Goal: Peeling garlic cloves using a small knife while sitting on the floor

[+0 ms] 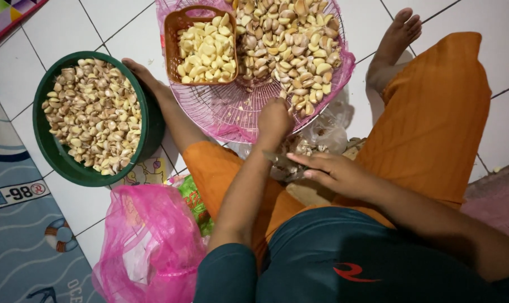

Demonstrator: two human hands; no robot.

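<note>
Left grip [274,119] closes over garlic cloves [291,39] on the pink tray [232,112]; right grip [336,174] holds a knife [282,163].

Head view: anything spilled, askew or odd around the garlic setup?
Nothing spilled. Unpeeled cloves stay on the pink wire tray, peeled ones in the orange basket, more in the green bowl. The left hand reaches onto the tray; the right hand holds a knife. The tray overhangs the knee.

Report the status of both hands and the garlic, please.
Left hand reaches into garlic pile on pink tray. Right hand holds small knife over lap. Nothing blocking.
</note>
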